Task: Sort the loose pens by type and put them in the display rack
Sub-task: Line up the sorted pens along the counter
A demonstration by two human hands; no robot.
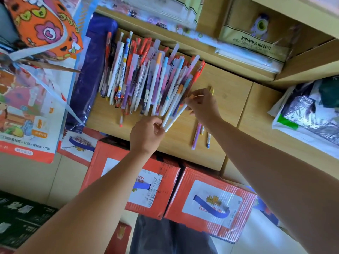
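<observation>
A big pile of loose pens (pixel 139 76), white, red, purple and pastel, lies fanned out on a wooden shelf top (pixel 225 92). My left hand (pixel 146 134) grips the lower ends of a few white pens (pixel 173 114) at the pile's near right edge. My right hand (pixel 201 105) pinches the upper part of those same pens. A small yellow pen tip (pixel 212 90) shows just beyond my right fingers. Three separate pens (pixel 200 134) lie apart on the wood under my right forearm. No display rack can be made out.
A dark blue plastic-wrapped pack (pixel 91 70) borders the pile on the left. Red cardboard boxes (pixel 211 204) stand on the floor below the shelf. An orange patterned bag (pixel 42 24) and paper sets hang at left. Bagged goods (pixel 308 110) sit at right, with shelves behind.
</observation>
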